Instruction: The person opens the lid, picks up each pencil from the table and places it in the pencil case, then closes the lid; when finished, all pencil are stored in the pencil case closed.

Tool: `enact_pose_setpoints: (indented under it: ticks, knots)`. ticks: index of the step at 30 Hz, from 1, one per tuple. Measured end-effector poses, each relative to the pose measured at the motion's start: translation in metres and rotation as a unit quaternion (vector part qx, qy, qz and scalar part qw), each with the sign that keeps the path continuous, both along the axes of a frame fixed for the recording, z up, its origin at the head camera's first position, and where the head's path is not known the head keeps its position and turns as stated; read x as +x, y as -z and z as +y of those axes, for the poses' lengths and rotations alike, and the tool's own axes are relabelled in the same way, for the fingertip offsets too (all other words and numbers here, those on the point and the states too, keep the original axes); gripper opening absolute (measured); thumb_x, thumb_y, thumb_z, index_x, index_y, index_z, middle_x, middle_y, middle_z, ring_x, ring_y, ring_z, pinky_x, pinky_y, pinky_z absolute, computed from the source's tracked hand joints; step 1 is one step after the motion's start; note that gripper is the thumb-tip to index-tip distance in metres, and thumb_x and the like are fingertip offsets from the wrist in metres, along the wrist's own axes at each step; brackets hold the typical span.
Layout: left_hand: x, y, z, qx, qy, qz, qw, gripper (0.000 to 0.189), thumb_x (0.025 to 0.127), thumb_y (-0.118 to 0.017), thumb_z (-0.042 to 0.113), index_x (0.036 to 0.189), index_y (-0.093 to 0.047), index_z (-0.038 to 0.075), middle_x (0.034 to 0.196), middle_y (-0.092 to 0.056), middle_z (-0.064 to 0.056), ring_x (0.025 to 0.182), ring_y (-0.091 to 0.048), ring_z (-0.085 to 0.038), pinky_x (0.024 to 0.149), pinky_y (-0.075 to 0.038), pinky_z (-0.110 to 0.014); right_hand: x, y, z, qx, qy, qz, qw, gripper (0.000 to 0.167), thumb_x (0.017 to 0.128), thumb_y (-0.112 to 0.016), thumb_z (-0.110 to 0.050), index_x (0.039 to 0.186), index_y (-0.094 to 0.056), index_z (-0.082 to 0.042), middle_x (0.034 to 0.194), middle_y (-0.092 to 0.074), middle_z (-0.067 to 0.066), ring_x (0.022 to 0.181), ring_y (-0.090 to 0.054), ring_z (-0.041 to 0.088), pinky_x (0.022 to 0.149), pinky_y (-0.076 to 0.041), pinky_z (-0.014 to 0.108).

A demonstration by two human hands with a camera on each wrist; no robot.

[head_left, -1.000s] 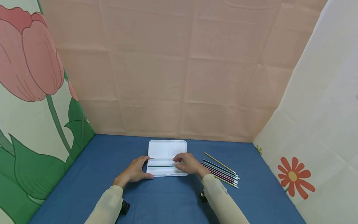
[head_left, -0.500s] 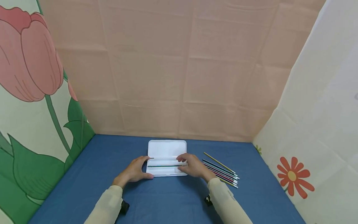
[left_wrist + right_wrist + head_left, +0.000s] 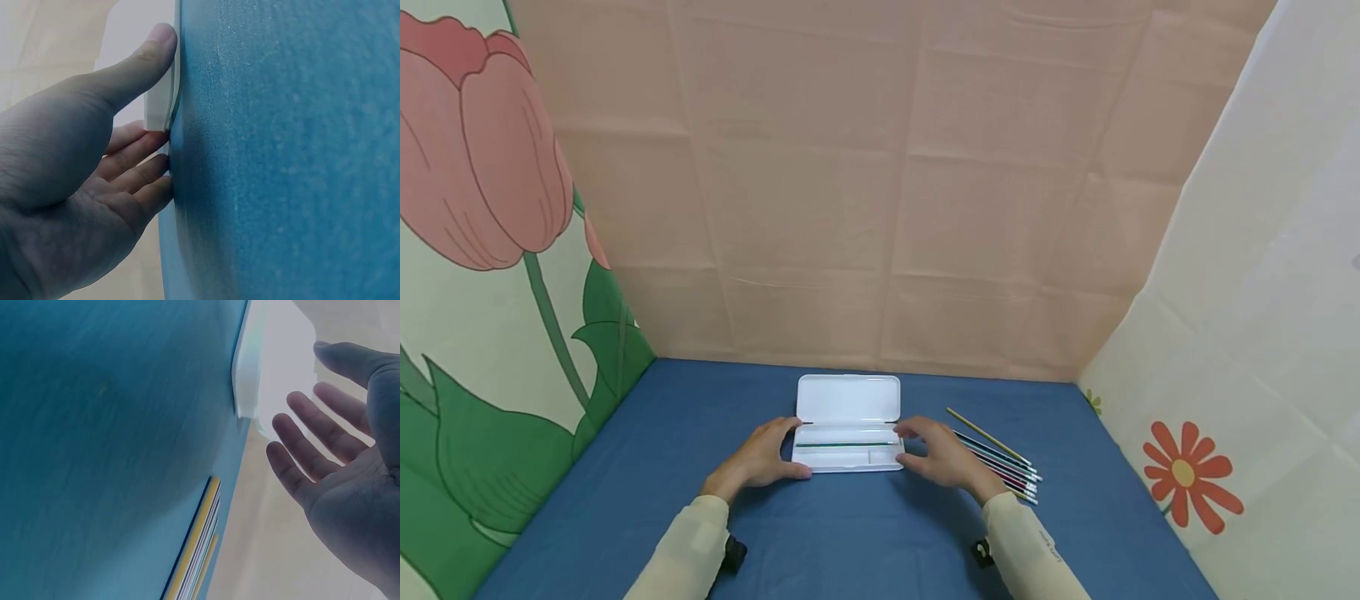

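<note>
An open white pencil case [image 3: 831,460] lies on the blue cloth, its lid [image 3: 848,397] tipped back. Lengthwise inside it is one dark green pencil [image 3: 842,444]. My left hand [image 3: 762,454] holds the case's left end, thumb at the front edge and fingers toward the back corner. In the left wrist view the thumb of the left hand [image 3: 94,150] lies along the case's side. My right hand [image 3: 943,452] is at the case's right end, its fingers spread and nothing between them. The right wrist view shows the fingers of that hand [image 3: 344,444] loosely extended beside the case.
Several pencils [image 3: 1000,462] lie side by side on the blue cloth to the right, partly behind the right hand. One yellow pencil [image 3: 988,435] lies slightly apart at the back. A beige curtain [image 3: 880,208] closes the far side, with printed cloths left and right.
My right hand has moved right, from over the case's compartments to its right end, and its fingers have spread. The left hand and the case have stayed put.
</note>
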State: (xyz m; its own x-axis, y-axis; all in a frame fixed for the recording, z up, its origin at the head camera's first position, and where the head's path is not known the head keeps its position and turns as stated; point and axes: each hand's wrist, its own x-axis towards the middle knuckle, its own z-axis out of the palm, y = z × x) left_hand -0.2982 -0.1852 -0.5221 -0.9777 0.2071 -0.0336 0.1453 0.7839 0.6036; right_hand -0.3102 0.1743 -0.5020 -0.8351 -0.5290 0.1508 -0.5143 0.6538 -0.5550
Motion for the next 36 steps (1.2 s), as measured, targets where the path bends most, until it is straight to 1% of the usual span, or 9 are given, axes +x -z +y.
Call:
enact_pose_setpoints:
  ticks: [8, 15, 20, 24, 27, 32, 36]
  knots:
    - [0.0, 0.0, 0.0, 0.0, -0.002, -0.001, 1.0, 0.099, 0.086, -0.101, 0.037, 0.164, -0.052, 0.002, 0.17, -0.052, -0.028, 0.159, -0.049, -0.052, 0.128, -0.043, -0.075, 0.01, 0.005, 0.025, 0.007, 0.015, 0.02, 0.9997, 0.045, 0.105, -0.083, -0.023, 0.144, -0.072, -0.005, 0.142, -0.077, 0.012, 0.131, -0.073, 0.034, 0.112, -0.061, 0.061]
    - [0.0, 0.001, 0.0, -0.001, 0.0, 0.001, 1.0, 0.099, 0.086, -0.101, 0.038, 0.164, -0.052, 0.002, 0.17, -0.053, -0.027, 0.159, -0.05, -0.051, 0.129, -0.043, -0.074, 0.017, 0.009, 0.048, 0.001, 0.024, 0.053, 0.9983, 0.039, 0.104, -0.084, -0.021, 0.14, -0.074, -0.01, 0.139, -0.078, 0.008, 0.13, -0.076, 0.031, 0.112, -0.063, 0.053]
    - [-0.001, 0.002, 0.0, 0.0, 0.0, 0.003, 1.0, 0.099, 0.086, -0.101, 0.038, 0.164, -0.052, 0.002, 0.17, -0.053, -0.027, 0.159, -0.049, -0.051, 0.129, -0.042, -0.074, 0.023, 0.012, 0.065, -0.009, 0.027, 0.078, 0.9965, 0.039, 0.102, -0.085, -0.019, 0.138, -0.075, -0.008, 0.135, -0.08, 0.011, 0.125, -0.077, 0.031, 0.107, -0.064, 0.051]
    - [0.0, 0.003, 0.0, 0.0, 0.001, 0.005, 1.0, 0.1, 0.086, -0.101, 0.038, 0.164, -0.051, 0.001, 0.171, -0.051, -0.028, 0.16, -0.048, -0.052, 0.129, -0.042, -0.074, 0.028, 0.014, 0.079, -0.01, 0.03, 0.1, 0.9944, 0.038, 0.1, -0.086, -0.016, 0.135, -0.076, -0.006, 0.129, -0.081, 0.012, 0.118, -0.078, 0.035, 0.101, -0.065, 0.049]
    - [0.0, 0.003, 0.0, 0.001, 0.002, 0.007, 1.0, 0.1, 0.086, -0.101, 0.039, 0.164, -0.051, 0.001, 0.172, -0.05, -0.029, 0.16, -0.047, -0.053, 0.129, -0.042, -0.075, 0.032, 0.016, 0.09, -0.004, 0.04, 0.096, 0.9946, 0.038, 0.1, -0.086, -0.016, 0.136, -0.076, -0.005, 0.128, -0.081, 0.012, 0.118, -0.078, 0.036, 0.099, -0.065, 0.048]
    - [0.0, 0.003, 0.0, 0.001, 0.001, 0.007, 1.0, 0.1, 0.086, -0.101, 0.039, 0.164, -0.051, 0.001, 0.172, -0.05, -0.029, 0.16, -0.047, -0.053, 0.129, -0.042, -0.075, 0.037, 0.019, 0.107, 0.005, 0.058, 0.066, 0.9961, 0.039, 0.101, -0.086, -0.016, 0.137, -0.076, -0.005, 0.131, -0.081, 0.013, 0.12, -0.078, 0.037, 0.1, -0.065, 0.051]
    - [0.0, 0.004, 0.0, 0.003, 0.001, 0.008, 1.0, 0.1, 0.086, -0.101, 0.038, 0.164, -0.051, 0.001, 0.17, -0.052, -0.028, 0.159, -0.049, -0.052, 0.128, -0.043, -0.075, 0.04, 0.02, 0.118, 0.016, 0.068, 0.055, 0.996, 0.038, 0.101, -0.087, -0.018, 0.135, -0.076, -0.006, 0.128, -0.081, 0.012, 0.115, -0.078, 0.036, 0.097, -0.066, 0.051]
